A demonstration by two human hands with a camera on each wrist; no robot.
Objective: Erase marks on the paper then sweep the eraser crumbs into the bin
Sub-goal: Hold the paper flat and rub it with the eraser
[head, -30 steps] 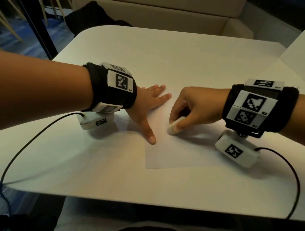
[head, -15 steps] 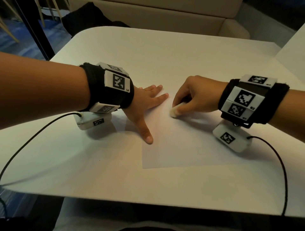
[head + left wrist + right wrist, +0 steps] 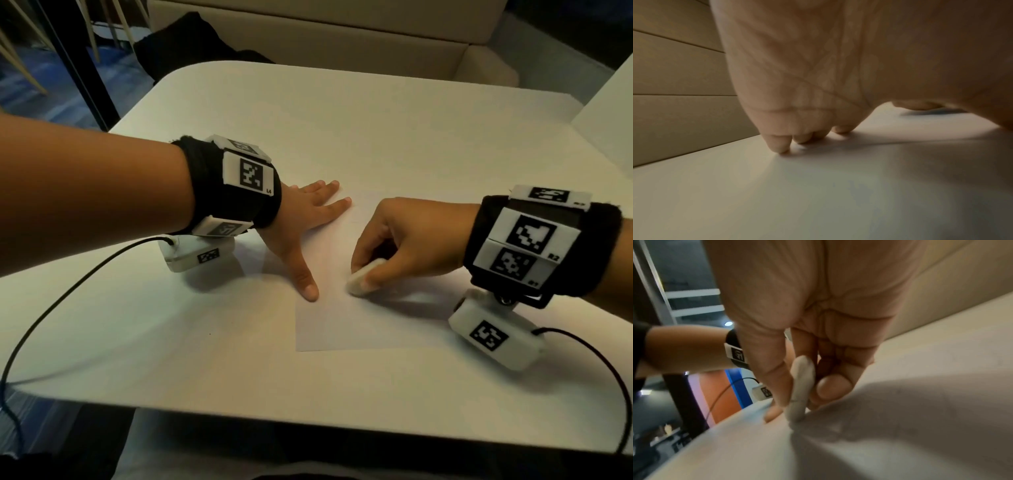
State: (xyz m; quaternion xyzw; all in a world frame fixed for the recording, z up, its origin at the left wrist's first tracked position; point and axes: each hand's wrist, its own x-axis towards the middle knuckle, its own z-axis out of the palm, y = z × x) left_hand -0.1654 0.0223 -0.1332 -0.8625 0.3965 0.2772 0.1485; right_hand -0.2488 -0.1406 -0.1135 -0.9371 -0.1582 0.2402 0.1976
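My right hand [image 3: 407, 240] grip pinches the eraser [image 3: 364, 277] tip-down mid-paper [image 3: 342, 329], long axis slanted toward my flat, spread left hand [image 3: 301, 226] pinning the sheet's left edge; strokes run toward me.

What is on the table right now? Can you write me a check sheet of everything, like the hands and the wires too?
Surface: white table, rounded corners.
Job's things: paper lies flat on the table; white eraser touches the paper; marks and crumbs too faint to tell; bin not in view.
Clutter: nothing seen.
Hands: left hand flat, fingers spread, pressing the paper's left edge; right hand pinches the eraser.
Cables: black cable runs from the left wrist camera across the table; another loops from the right wrist camera.
Surroundings: beige sofa behind the table; dark bundle on it.
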